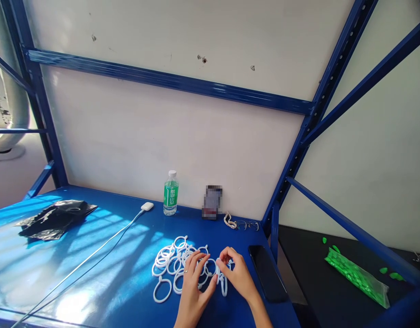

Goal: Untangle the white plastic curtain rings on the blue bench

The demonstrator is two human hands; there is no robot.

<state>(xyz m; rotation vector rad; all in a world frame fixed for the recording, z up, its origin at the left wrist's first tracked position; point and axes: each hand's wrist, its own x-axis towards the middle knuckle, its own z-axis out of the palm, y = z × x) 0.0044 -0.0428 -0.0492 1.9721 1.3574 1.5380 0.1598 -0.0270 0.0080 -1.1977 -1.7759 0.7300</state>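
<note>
From my head, my right hand (238, 275) pinches a white ring (224, 289), seen narrow, its long axis pointing toward me; my left hand (194, 288) curves just beside it on the left, thumb and fingers parted; the loose rings (161, 263) lie leftward on the bench (117, 287), nearer my left hand.

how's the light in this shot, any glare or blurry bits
Head view: strong sunlight streaks the blue tabletop with shadow bands, with a washed-out glare patch at lower left; head view: the black plastic bag has shiny highlights; head view: the item against the wall is pixelated, while the white rings look fairly sharp.
</note>
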